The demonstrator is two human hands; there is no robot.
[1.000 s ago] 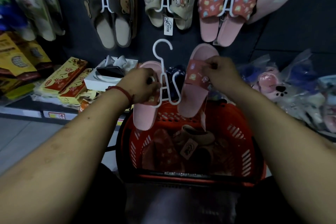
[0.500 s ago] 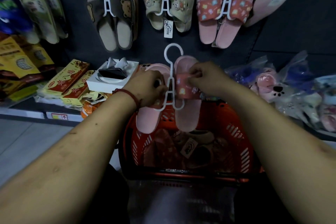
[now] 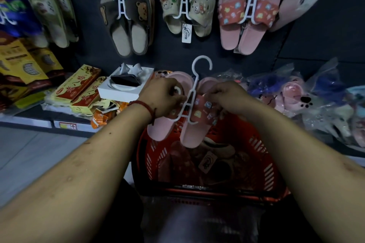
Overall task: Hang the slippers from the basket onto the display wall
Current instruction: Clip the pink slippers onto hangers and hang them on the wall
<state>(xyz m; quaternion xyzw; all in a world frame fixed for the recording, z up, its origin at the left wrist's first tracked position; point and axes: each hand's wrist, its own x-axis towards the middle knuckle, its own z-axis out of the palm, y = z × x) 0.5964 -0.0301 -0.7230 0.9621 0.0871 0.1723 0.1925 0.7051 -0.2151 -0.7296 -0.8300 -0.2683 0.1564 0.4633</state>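
Seating of pink rubber slippers (image 3: 189, 136) on white plastic hanger (image 3: 194, 85) above red basket (image 3: 262, 144); left hand (image 3: 162, 96), right hand (image 3: 231, 97) pinching straps. Next: hooking onto dark wall (image 3: 325, 31).

Pink slippers (image 3: 190, 134), red patterned straps, white hanger (image 3: 194, 87)

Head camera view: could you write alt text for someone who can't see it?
A left hand and right hand grip pink slippers on a white hanger over a red basket. More pairs hang on the dark display wall behind.
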